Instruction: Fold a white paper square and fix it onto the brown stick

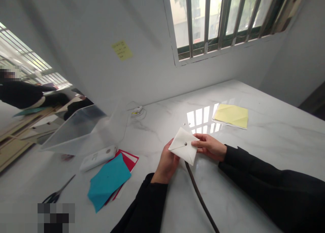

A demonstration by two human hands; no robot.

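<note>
A small white envelope-shaped pouch (182,141) with a round metal snap at its middle is held a little above the marbled table (162,124). My left hand (166,162) grips its left side from below, most fingers hidden behind it. At the right edge my right hand (209,145) pinches the pouch, one finger lying on its front near the snap. Below the pouch a dark cord (199,192) runs toward me. Two tiny metal pieces (186,124) lie on the table just beyond it.
Yellow sheets (231,115) lie at the right. On the left are teal felt pieces (110,182), red sheets (132,159), a white device (99,157), scissors (59,192) and a clear plastic bin (76,131). Another person (22,92) sits at far left. A barred window (223,20) is above.
</note>
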